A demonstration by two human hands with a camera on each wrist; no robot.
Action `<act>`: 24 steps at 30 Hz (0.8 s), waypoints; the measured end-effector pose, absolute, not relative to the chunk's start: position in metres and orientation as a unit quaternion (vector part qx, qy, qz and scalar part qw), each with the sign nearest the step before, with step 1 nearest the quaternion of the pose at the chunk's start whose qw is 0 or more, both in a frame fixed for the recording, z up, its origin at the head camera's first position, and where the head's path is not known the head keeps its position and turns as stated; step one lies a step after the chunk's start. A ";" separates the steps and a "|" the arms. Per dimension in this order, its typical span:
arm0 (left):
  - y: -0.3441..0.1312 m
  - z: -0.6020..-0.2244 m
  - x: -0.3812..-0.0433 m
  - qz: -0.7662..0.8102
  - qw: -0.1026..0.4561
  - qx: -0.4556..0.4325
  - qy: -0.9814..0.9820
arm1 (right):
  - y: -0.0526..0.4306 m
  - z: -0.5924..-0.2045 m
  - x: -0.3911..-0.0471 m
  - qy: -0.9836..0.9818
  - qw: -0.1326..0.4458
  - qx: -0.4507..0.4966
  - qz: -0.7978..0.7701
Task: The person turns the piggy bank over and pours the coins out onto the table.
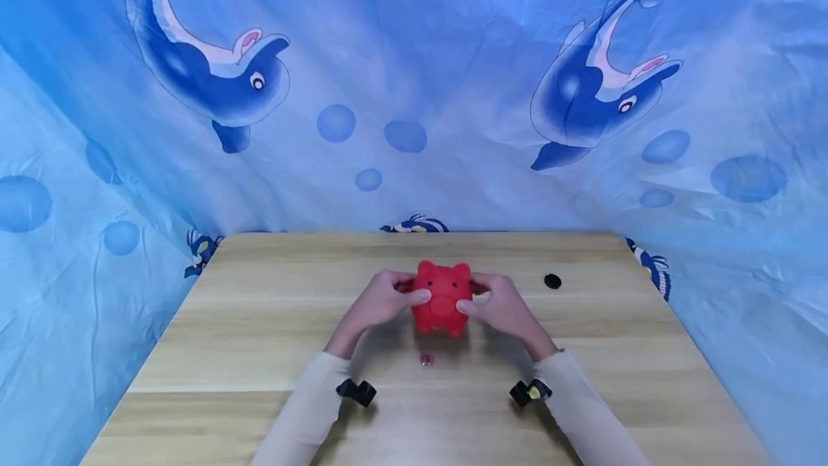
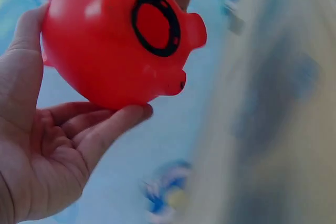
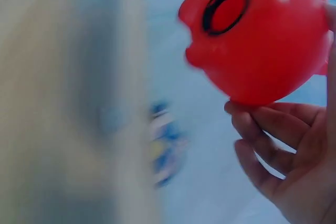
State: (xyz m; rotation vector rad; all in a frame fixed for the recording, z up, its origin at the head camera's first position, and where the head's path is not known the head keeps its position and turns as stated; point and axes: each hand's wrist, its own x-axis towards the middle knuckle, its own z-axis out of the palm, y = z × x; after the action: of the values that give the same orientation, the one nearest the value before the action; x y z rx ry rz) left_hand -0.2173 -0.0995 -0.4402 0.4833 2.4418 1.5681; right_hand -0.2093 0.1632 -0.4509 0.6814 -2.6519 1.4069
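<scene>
A red piggy bank [image 1: 443, 297] is held up between both hands above the table, its snout facing the head camera. My left hand [image 1: 387, 300] grips one side, thumb on the front and fingers behind. The other side is gripped by my right hand [image 1: 499, 304] in the same way. In the left wrist view, the underside of the piggy bank [image 2: 105, 40] shows a round opening with a black rim between the short feet. The right wrist view shows that rim [image 3: 209, 14] too. A black round cap [image 1: 553, 281] lies on the table beyond my right hand.
On the wooden table [image 1: 259, 351], a small pinkish, shiny item [image 1: 427, 359] lies in front of the piggy bank, too small to identify. A blue curtain [image 1: 466, 78] printed with dolphins hangs behind the table and along both sides.
</scene>
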 end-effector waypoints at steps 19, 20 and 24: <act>-0.099 -0.466 -0.227 0.552 0.095 0.168 0.811 | 0.171 -0.464 -0.219 -0.874 0.031 0.237 0.422; -0.100 -0.466 -0.227 0.552 0.097 0.172 0.810 | 0.171 -0.463 -0.219 -0.876 0.028 0.237 0.420; -0.101 -0.465 -0.226 0.557 0.102 0.183 0.803 | 0.172 -0.459 -0.217 -0.881 0.016 0.238 0.409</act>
State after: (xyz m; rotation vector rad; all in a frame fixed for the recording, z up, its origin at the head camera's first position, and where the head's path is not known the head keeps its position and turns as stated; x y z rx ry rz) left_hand -0.2265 -0.1013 -0.4645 0.5399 2.3726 1.6456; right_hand -0.2166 0.1723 -0.4592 0.7400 -2.7393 1.2710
